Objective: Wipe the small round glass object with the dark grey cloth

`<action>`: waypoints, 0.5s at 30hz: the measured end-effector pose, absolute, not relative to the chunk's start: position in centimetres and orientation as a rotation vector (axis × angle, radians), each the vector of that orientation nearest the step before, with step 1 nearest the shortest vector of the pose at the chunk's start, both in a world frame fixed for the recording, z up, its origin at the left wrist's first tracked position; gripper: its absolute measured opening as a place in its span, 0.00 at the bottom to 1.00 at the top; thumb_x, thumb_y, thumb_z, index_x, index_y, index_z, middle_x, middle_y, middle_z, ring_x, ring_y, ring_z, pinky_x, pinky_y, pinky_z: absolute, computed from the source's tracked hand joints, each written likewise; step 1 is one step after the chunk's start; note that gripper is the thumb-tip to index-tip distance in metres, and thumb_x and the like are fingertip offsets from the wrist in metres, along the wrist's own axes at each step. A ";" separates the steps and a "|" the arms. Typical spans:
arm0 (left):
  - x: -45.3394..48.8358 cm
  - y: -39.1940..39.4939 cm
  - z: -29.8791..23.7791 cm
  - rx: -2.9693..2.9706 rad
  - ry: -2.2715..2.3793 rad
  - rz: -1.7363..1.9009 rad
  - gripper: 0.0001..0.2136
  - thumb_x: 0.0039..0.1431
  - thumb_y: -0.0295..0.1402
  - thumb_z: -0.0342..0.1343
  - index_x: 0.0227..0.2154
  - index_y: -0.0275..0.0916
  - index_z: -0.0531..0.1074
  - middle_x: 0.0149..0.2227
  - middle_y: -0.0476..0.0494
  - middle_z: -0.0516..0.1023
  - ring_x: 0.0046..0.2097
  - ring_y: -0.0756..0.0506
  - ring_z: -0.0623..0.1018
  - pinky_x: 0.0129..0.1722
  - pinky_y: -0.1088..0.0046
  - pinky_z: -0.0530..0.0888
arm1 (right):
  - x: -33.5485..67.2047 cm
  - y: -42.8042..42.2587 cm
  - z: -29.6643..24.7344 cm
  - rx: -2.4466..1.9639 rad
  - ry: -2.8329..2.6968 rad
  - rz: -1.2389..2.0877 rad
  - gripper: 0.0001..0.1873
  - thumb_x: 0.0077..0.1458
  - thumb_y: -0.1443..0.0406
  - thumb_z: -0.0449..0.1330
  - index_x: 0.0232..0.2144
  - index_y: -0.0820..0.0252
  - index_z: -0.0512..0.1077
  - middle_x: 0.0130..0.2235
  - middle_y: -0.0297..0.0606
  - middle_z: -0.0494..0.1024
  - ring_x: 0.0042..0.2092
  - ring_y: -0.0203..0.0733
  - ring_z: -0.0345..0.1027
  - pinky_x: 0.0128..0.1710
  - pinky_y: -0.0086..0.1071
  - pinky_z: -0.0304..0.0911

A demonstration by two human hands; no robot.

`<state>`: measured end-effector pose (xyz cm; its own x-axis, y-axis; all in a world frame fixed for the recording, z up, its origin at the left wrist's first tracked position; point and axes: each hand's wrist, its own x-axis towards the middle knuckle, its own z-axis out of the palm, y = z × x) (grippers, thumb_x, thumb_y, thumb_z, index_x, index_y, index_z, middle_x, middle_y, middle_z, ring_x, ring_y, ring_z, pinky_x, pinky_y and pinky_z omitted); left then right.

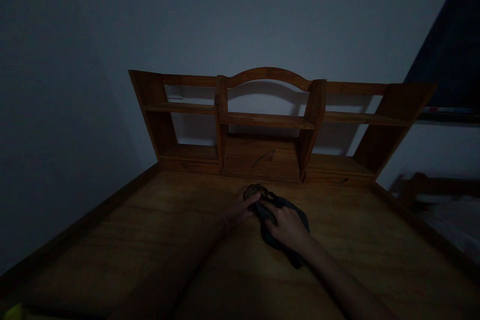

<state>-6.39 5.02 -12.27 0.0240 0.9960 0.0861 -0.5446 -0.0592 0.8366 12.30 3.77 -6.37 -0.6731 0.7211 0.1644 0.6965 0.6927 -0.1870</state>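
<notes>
In the dim head view, a small, dark brown, rounded object (252,190) with a shiny spot is at the middle of the wooden desk (180,200). The room is too dark to make out its kind. My left hand (242,208) is closed around its near left side, thumb across its front. A dark cloth (275,242) is bunched under my right hand (287,224) and hangs down toward the desk. My right fingers grip this cloth, with the fingertips pressing it against the rounded object. Part of the object is hidden behind my fingers.
A wooden shelf unit (268,120) with several compartments stands along the desk's back edge, against the wall (240,20). Raised wooden rims (112,200) run along the desk's sides. Something yellow (14,312) shows at the lower left corner. A dark window (450,60) is at right.
</notes>
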 end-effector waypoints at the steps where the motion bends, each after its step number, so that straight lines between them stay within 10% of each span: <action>1: -6.3 5.1 -12.3 0.866 0.694 1.458 0.21 0.50 0.36 0.66 0.47 0.38 0.70 0.47 0.41 0.76 0.47 0.44 0.77 0.50 0.66 0.71 | 12.2 3.7 -6.3 -1.124 -2.689 0.165 0.30 0.58 0.64 0.52 0.63 0.49 0.58 0.46 0.41 0.79 0.44 0.49 0.75 0.43 0.36 0.62; 15: -6.3 4.7 -11.6 0.836 0.730 1.378 0.16 0.51 0.35 0.65 0.42 0.34 0.75 0.43 0.41 0.79 0.48 0.42 0.77 0.54 0.65 0.69 | 12.6 3.8 -6.8 -0.988 -2.757 0.170 0.33 0.57 0.64 0.51 0.65 0.51 0.53 0.43 0.40 0.80 0.42 0.48 0.74 0.40 0.34 0.60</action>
